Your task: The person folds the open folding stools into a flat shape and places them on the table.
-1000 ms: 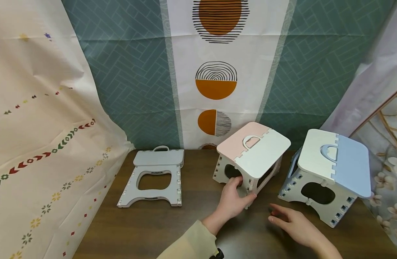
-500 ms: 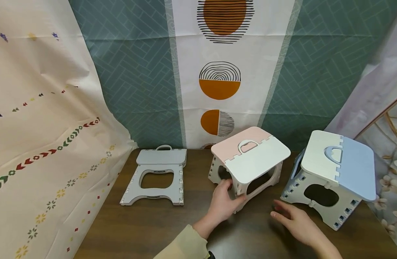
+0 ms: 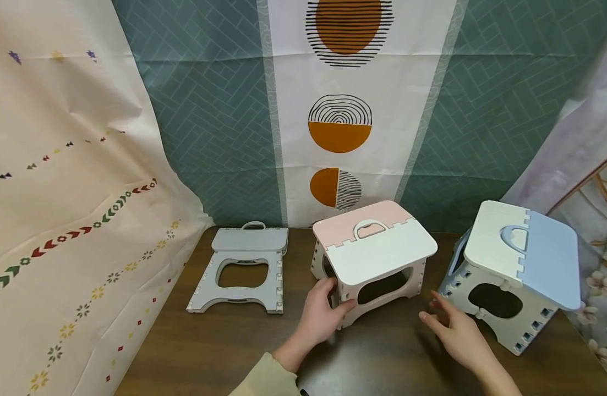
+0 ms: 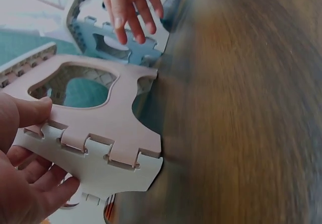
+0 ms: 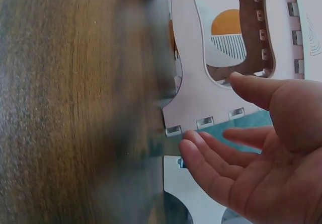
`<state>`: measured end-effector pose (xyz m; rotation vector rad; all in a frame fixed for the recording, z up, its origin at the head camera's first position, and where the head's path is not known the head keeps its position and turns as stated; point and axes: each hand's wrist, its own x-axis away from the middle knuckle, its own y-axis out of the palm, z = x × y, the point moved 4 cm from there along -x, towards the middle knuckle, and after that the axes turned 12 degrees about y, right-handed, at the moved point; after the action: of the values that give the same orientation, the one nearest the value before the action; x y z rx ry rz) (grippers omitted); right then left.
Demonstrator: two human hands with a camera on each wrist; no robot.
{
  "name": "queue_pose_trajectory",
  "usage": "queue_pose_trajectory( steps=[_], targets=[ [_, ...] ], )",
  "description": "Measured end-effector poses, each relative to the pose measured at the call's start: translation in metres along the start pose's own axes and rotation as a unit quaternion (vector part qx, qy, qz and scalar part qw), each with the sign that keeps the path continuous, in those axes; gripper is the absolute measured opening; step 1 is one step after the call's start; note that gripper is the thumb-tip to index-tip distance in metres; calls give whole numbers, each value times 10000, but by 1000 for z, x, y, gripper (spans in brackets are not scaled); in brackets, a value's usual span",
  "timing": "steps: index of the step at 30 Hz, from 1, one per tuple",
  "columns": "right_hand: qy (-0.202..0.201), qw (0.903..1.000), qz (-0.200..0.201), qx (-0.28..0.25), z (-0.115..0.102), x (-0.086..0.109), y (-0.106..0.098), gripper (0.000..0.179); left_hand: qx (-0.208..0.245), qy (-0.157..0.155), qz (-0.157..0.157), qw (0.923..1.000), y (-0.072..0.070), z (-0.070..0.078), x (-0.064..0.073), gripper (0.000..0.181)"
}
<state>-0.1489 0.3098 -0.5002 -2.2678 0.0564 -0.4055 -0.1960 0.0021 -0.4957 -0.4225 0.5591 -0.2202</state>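
A pink and white folding stool stands unfolded on the table, its handle on top. My left hand grips its near left leg corner; in the left wrist view the thumb lies on the pink side panel and the fingers lie on the white panel. My right hand hovers between this stool and a blue and white folding stool, also unfolded. In the right wrist view the right hand's fingers are relaxed, near the pink panel and holding nothing.
A light grey folding stool lies flat on the dark wooden table at the left. Behind the table hangs a green and white patterned cloth. Other cloths hang at both sides.
The pink and white stool has turned, its long open side coming round toward the front. My left hand has moved left with its leg corner. The right hand stays nearly in place.
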Motion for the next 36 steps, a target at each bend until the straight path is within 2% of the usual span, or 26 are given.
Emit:
queue_pose_trajectory(
  steps=[7,15,24,36],
  targets=[
    [81,9999,92,-104,-3,-3,4,88,374,32,-123,9992,-16,-5,6,41],
    [4,9999,103,-103,-5,-8,9,87,255,169,-401,9987,-31,-10,11,35],
    [70,9996,-132,-228,-5,-14,19,89,341,212,-768,9962,-45,-18,13,45],
    [-280,9970,-341,-637,-3,-16,35,89,625,428,-967,9924,-55,-31,8,43]
  ],
)
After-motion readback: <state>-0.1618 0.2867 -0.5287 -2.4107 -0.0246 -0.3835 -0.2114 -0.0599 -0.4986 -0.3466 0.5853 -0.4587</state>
